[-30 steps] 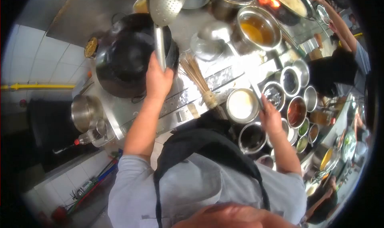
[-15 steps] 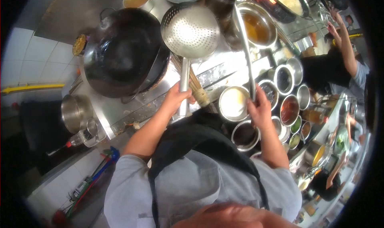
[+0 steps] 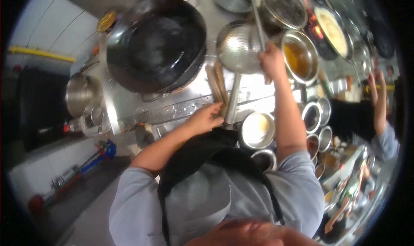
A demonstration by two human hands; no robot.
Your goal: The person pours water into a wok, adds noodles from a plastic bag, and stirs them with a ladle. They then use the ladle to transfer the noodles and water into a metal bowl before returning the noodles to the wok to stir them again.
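My right hand [image 3: 272,62] is closed on a long metal ladle handle [image 3: 258,25] above the right edge of a perforated strainer [image 3: 238,47]. The strainer lies on the steel counter, its handle [image 3: 233,100] pointing toward my apron. My left hand [image 3: 208,117] has its fingers apart beside the lower end of a bundle of bamboo sticks [image 3: 217,84], just left of the strainer handle. Whether its fingertips touch the sticks is unclear. A large black wok [image 3: 161,43] stands left of the strainer, and a white-bottomed bowl [image 3: 258,130] sits right of the handle.
A pot of amber liquid [image 3: 299,56] stands at the right, with a flame [image 3: 318,30] beside a pan of pale food [image 3: 332,30]. Several seasoning bowls line the right side. A co-worker's arm [image 3: 379,103] shows at far right. A steel pot [image 3: 82,95] stands left.
My left hand has let go of the strainer handle. My right hand has moved forward along with the ladle handle, up beside the strainer. The view has shifted.
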